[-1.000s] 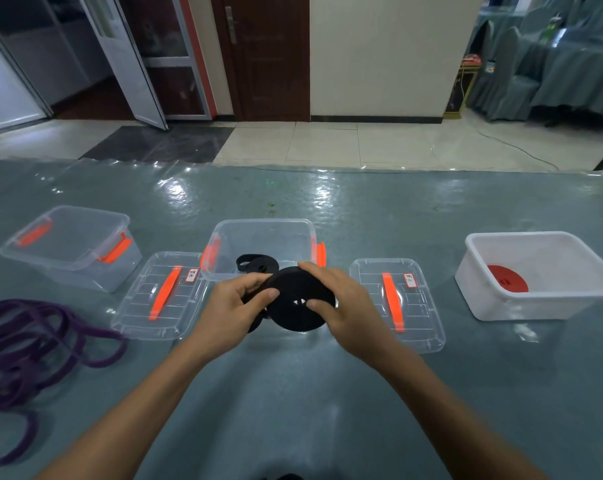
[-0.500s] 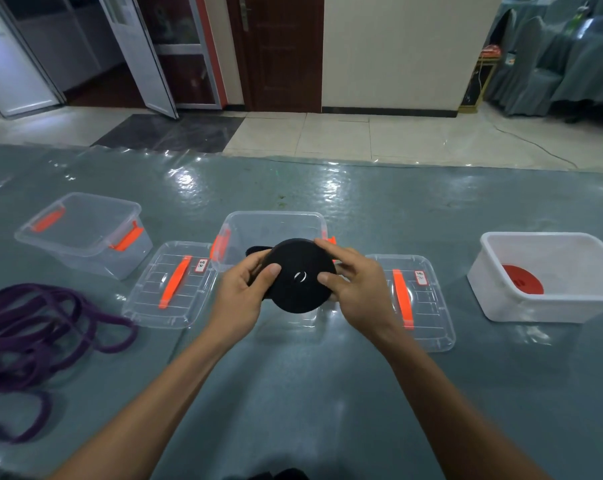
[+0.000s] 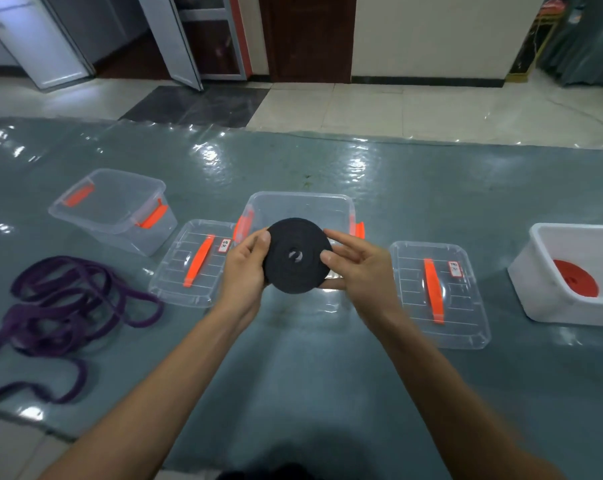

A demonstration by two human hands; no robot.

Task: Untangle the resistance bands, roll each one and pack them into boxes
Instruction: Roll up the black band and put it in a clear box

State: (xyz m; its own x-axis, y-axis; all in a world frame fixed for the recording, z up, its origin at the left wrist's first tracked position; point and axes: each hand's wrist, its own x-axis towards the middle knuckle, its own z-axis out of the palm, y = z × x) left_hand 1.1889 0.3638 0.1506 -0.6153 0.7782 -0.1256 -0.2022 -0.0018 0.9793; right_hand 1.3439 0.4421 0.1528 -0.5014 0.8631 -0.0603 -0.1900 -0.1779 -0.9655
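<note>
A black resistance band point(image 3: 296, 255) is wound into a tight flat disc and held upright just in front of the middle clear box point(image 3: 300, 206). My left hand point(image 3: 245, 268) grips its left edge, thumb on the face. My right hand point(image 3: 357, 268) pinches the right side, thumb on the face and fingers behind. A tangled purple band point(image 3: 68, 303) lies loose on the table at the left. A rolled red band point(image 3: 575, 282) sits inside the white box point(image 3: 542, 271) at the right.
A second clear box point(image 3: 113, 209) with orange latches stands at the back left. Two clear lids with orange handles lie flat, one point(image 3: 192, 265) left of my hands and one point(image 3: 438, 292) right of them. The table is covered in shiny grey plastic point(image 3: 293, 375).
The loose tail of the black band has been wound in, so the roll is now a full disc. Both hands lifted it slightly toward the middle clear box.
</note>
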